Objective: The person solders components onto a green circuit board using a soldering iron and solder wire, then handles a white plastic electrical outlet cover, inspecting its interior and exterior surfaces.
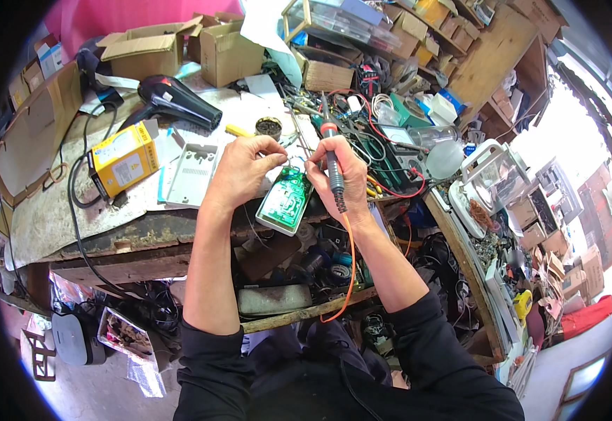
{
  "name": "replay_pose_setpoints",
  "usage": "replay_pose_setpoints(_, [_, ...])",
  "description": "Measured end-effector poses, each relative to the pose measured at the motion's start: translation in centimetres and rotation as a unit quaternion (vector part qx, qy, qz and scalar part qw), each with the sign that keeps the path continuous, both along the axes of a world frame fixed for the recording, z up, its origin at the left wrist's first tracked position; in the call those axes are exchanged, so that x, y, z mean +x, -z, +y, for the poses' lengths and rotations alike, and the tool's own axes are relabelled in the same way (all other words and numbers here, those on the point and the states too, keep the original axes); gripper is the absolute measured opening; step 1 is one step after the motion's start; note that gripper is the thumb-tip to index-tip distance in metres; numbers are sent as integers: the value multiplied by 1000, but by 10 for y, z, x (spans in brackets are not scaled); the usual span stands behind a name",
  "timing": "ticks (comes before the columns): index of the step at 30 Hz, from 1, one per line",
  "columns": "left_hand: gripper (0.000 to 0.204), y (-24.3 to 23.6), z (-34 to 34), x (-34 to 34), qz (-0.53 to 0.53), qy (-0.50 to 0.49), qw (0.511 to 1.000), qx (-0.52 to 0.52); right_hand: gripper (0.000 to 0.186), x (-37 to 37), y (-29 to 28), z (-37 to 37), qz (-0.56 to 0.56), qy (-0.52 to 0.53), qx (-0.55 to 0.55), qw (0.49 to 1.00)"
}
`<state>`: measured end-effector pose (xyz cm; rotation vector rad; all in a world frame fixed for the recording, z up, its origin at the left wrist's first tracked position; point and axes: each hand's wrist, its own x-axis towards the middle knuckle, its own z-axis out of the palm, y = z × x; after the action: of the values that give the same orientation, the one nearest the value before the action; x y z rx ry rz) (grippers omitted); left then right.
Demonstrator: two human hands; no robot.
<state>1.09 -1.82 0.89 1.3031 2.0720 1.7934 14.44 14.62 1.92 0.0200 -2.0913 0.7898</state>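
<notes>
One rectangular green circuit board, ribbed soldering iron

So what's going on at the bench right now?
A person is working over a green circuit board. The right hand holds a soldering iron, tip pointing away from the board. The left hand is at the board's far end, fingertips nearly together; whether they grip anything is too small to tell. A pale plastic cover and a yellow box lie to the left.

Left hand pinched; right hand curled; both forearms bare.
</notes>
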Motion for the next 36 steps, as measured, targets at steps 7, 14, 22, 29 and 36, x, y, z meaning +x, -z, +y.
replay_pose_setpoints(7, [13,-1,1,1,-47,31,998,20,29,-1,3,0,1,-14,-20,1000])
replay_pose_setpoints(14, [12,-2,0,2,-79,48,995,37,32,-4,11,7,5,-10,-7,1000])
replay_pose_setpoints(22, [11,-9,-2,7,-113,35,993,3,28,-1,10,7,28,3,31,999])
replay_pose_setpoints(29, [11,-5,-2,4,-109,42,993,19,30,-1,9,3,31,3,15,999])
replay_pose_setpoints(36, [11,-5,-2,4,-108,48,993,25,30,0,7,2,31,3,31,999])
